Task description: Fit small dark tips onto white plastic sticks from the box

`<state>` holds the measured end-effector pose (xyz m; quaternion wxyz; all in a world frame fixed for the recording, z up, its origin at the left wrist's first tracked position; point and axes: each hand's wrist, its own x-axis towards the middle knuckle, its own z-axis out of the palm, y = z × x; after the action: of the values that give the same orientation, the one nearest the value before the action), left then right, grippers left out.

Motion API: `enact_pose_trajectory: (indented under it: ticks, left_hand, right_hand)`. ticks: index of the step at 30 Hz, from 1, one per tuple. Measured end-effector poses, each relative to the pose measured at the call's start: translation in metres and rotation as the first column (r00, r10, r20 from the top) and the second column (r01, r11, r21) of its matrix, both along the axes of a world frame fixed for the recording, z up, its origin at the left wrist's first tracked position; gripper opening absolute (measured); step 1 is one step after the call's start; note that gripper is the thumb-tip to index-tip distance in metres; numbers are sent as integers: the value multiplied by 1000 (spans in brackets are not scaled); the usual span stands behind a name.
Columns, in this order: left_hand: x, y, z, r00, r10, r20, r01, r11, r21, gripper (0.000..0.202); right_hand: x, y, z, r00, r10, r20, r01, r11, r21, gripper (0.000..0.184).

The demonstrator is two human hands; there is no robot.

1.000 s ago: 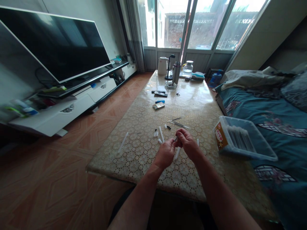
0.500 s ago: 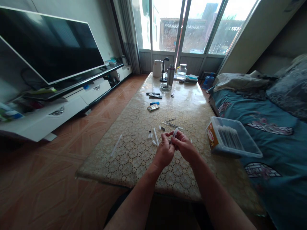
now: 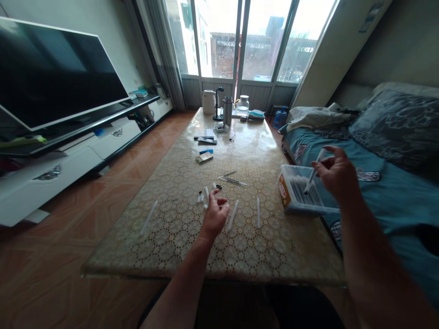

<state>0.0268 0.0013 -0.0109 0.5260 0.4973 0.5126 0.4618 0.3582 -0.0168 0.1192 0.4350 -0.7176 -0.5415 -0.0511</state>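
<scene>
The right hand [image 3: 338, 176] grips a white pen [image 3: 313, 174], tilted dark end down over the clear plastic bin [image 3: 303, 210]. The left hand [image 3: 215, 214], fingers parted and loosely curled, is near a translucent pen barrel [image 3: 233, 214].

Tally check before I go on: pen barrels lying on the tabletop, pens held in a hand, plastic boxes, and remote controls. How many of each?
White pen barrels: 4, one partly behind the left hand
Pen in the right hand: 1
Plastic box: 1
Remote controls: 2
Total: 8
</scene>
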Motion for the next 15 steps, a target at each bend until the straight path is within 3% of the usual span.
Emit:
enact_pose_trajectory:
  ticks: [3,6,10,12,15]
  left_hand:
    - [-2,6,1,994,84,73,-85,996,1,52]
    - [-4,11,4,956,217,197,-219,976,-13,42]
    - [-17,20,11,795,464,392,-410,886,-216,29]
    - [-27,24,13,688,581,435,-457,813,-361,26]
    - [-41,29,12,568,692,444,-481,718,-504,27]
  right_hand:
    - [44,13,-15,957,-92,275,166,952,-257,42]
    - [71,23,-43,890,-46,454,273,852,-447,43]
    - [78,24,-66,849,-2,529,355,743,-567,46]
    - [68,24,-64,848,-47,527,374,759,-533,51]
    - [33,27,-49,876,-68,477,258,903,-345,53]
